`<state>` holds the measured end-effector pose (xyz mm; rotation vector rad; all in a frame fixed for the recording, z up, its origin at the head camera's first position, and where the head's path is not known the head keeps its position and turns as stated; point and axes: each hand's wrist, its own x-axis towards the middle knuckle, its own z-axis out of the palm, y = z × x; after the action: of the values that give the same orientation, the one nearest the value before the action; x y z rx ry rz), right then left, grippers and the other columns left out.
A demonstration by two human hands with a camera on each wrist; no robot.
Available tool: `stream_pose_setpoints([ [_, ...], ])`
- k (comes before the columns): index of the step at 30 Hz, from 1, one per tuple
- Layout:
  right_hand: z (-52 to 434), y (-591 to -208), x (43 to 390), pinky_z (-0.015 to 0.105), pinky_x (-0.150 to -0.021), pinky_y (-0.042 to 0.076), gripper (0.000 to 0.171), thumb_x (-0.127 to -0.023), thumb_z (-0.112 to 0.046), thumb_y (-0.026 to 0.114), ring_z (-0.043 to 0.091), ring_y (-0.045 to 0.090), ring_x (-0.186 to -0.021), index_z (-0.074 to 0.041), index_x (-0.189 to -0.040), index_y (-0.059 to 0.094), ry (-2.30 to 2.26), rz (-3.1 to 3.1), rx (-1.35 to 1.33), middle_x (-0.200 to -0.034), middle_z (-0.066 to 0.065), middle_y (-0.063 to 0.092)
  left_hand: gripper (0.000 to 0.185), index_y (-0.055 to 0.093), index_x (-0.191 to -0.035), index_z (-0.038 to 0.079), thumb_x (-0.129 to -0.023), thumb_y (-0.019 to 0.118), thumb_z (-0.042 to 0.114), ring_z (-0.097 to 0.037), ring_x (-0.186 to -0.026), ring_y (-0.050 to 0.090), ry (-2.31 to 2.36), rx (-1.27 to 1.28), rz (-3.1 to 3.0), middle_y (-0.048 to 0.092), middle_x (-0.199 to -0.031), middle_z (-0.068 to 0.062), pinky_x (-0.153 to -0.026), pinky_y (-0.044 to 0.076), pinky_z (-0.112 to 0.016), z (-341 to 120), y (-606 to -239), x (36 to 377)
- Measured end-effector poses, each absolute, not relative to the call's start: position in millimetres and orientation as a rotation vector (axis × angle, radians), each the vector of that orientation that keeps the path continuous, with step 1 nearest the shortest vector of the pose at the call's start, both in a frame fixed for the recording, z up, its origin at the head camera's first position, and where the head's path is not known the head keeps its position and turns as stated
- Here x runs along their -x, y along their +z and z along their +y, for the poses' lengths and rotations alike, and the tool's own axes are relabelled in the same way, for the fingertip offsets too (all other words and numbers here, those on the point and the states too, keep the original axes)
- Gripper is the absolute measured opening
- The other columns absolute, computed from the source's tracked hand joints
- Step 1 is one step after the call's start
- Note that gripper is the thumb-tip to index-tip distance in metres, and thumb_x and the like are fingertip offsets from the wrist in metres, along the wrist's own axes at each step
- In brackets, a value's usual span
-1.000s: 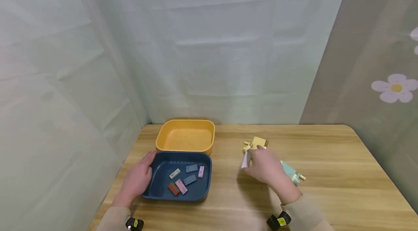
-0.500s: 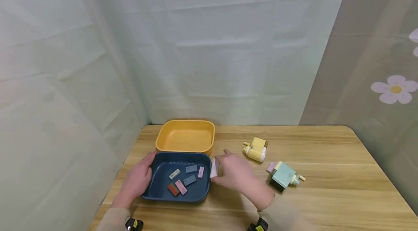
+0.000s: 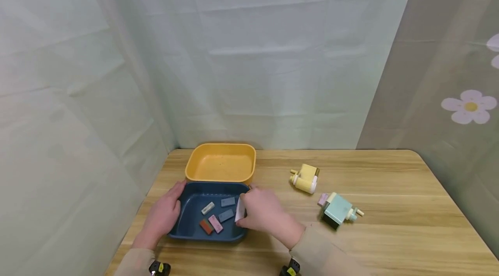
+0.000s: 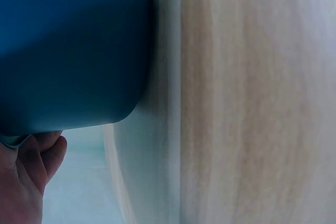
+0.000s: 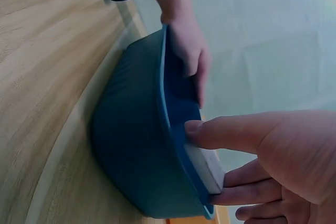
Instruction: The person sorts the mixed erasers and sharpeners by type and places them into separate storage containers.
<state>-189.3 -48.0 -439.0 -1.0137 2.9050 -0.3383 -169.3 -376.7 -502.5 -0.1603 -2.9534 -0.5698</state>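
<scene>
Pale and flat, a small white block [image 3: 240, 210] is pinched between the thumb and fingers of the right hand [image 3: 262, 213] and held over the right rim of a blue tray [image 3: 189, 228]. The tray's left wall is gripped by the left hand [image 3: 163, 215], fingers curled over the edge. Several coloured blocks [image 3: 218, 217] are seen lying inside the tray, between the two hands. A yellow tray [image 3: 220, 164] is set just beyond the blue one, touching it. To the right of the right hand, a yellow toy [image 3: 305, 178] and a teal toy [image 3: 337, 209] are left on the wooden table [image 3: 390, 232]. The placing step is judged to be in hand; a lowering and release of the block inside the rim is called for next.
</scene>
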Motion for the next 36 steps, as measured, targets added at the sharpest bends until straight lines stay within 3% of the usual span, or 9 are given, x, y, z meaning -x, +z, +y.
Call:
stream_pose_setpoints([
  [7, -58, -445, 188, 0.039, -0.089, 0.064, 0.045, -0.075, -0.056, 0.094, 0.028, 0.065, -0.13, -0.015, -0.091, 0.081, -0.243, 2.897, 0.993, -0.092, -0.002, 0.078, 0.055, 0.044, -0.159, -0.006, -0.105, 0.05, 0.001, -0.049, -0.148, 0.044, -0.559, 0.156, -2.956, 0.047, -0.161, -0.028, -0.118, 0.039, -0.066, -377, -503, 168],
  [19, -64, -454, 185, 0.039, -0.095, 0.059, 0.043, -0.073, -0.054, 0.094, 0.023, 0.066, -0.105, -0.015, -0.083, 0.079, -0.165, 2.94, 1.009, -0.081, 0.0, 0.072, 0.055, 0.043, -0.159, -0.006, -0.105, 0.049, 0.002, -0.049, -0.148, 0.044, -0.561, 0.162, -2.943, 0.046, -0.161, -0.028, -0.118, 0.039, -0.066, -379, -504, 169],
  [25, -72, -455, 187, 0.042, -0.112, 0.051, 0.04, -0.073, -0.054, 0.093, 0.03, 0.063, -0.122, -0.017, -0.078, 0.077, -0.058, 2.93, 0.987, -0.084, 0.001, 0.074, 0.056, 0.041, -0.161, -0.005, -0.106, 0.047, 0.004, -0.049, -0.15, 0.041, -0.567, 0.149, -2.96, 0.044, -0.162, -0.029, -0.118, 0.038, -0.066, -379, -505, 170],
  [30, -76, -454, 188, 0.043, -0.117, 0.046, 0.039, -0.074, -0.056, 0.092, 0.032, 0.062, -0.128, -0.019, -0.082, 0.081, -0.021, 2.88, 0.953, -0.088, 0.0, 0.076, 0.056, 0.042, -0.161, -0.005, -0.106, 0.048, 0.004, -0.049, -0.149, 0.042, -0.565, 0.153, -2.963, 0.045, -0.162, -0.029, -0.118, 0.038, -0.066, -379, -506, 171],
  [36, -76, -448, 188, 0.046, -0.123, 0.041, 0.042, -0.074, -0.059, 0.092, 0.038, 0.053, -0.144, -0.021, -0.094, 0.085, -0.045, 2.82, 0.882, -0.108, 0.004, 0.08, 0.056, 0.043, -0.16, -0.005, -0.105, 0.048, 0.003, -0.049, -0.148, 0.043, -0.565, 0.163, -2.946, 0.046, -0.161, -0.028, -0.118, 0.039, -0.066, -379, -507, 170],
])
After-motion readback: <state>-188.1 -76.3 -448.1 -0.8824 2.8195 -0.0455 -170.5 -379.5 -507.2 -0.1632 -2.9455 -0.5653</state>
